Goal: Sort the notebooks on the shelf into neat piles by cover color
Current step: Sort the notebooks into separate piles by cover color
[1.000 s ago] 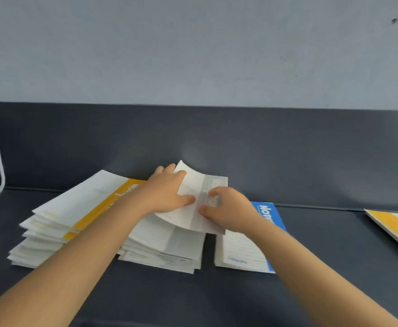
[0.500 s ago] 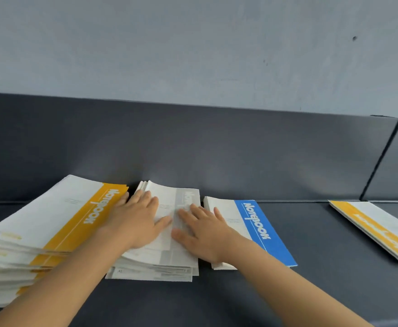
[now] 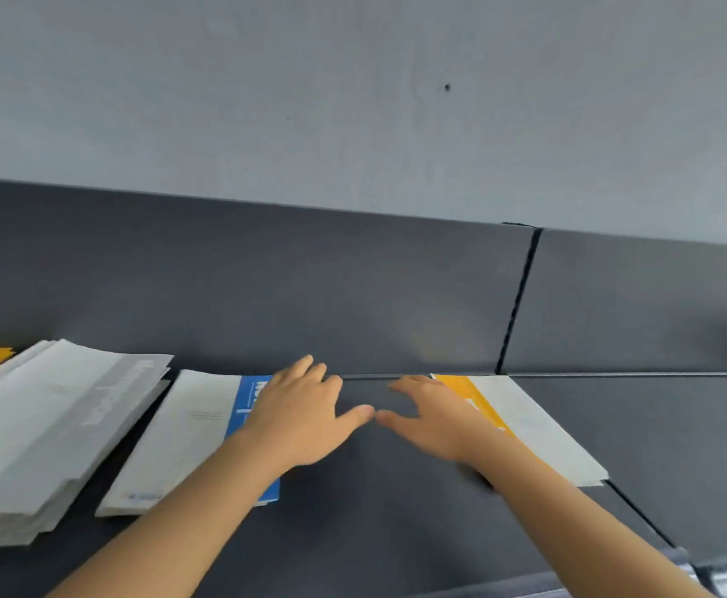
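Both empty: left hand (image 3: 305,418), right hand (image 3: 435,420), fingers (image 3: 316,375) spread | yellow notebook (image 3: 538,429): judged thin, light, floppy | best gripped along spine edge.

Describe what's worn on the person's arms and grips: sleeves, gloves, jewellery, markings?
Nothing worn shows. The left forearm and right forearm are bare to the frame edge, with no sleeves. The left grip and right grip are bare hands: no gloves, rings, watch, bands or markings visible.
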`<state>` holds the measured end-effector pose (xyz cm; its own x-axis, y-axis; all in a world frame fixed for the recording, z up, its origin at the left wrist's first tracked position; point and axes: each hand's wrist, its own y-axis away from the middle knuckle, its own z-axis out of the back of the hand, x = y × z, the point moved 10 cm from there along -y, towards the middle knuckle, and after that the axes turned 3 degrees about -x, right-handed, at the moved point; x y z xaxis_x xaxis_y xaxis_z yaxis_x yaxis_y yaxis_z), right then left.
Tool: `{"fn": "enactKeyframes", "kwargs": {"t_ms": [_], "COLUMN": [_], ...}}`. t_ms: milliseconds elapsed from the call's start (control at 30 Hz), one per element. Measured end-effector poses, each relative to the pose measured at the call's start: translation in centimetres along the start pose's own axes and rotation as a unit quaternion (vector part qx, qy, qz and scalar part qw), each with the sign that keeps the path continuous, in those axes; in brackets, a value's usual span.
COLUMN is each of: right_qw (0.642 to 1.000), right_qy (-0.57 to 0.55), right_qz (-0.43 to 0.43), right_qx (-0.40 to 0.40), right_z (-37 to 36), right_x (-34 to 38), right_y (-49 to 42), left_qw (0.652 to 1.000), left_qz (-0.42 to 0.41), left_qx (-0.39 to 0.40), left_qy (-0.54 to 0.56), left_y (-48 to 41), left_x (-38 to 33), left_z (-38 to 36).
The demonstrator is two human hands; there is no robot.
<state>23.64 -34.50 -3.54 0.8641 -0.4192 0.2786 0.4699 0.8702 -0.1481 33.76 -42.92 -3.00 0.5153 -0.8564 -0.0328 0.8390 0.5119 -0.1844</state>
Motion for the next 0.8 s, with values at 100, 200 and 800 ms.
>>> {"fn": "enactKeyframes", "kwargs": {"t_ms": [100,200,800], "right_qw": [0.998,0.990,0.941], "right_qy": [0.011,0.015,-0.301], "right_qz": [-0.063,-0.137,-0.136], "right_qx": [0.006,0.015,-0.076], "right_z": [1.7,2.4,2.1], "right_x": [-8.7,-15.9,-19.1], "right_y": [0.9,0.7,-0.9], "left_qw": [0.999,0.991,0.847], "left_qz": [-0.002,0.031,0.154], "left_qx": [0.014,0.039,-0.113], "left_qy": [0.051,0.126,0.496], "left_y": [-3.0,-5.6,-8.8], "left_x": [-7.2,-12.0,-12.1], "left_z": [-1.4,-2.8,-4.8]}}
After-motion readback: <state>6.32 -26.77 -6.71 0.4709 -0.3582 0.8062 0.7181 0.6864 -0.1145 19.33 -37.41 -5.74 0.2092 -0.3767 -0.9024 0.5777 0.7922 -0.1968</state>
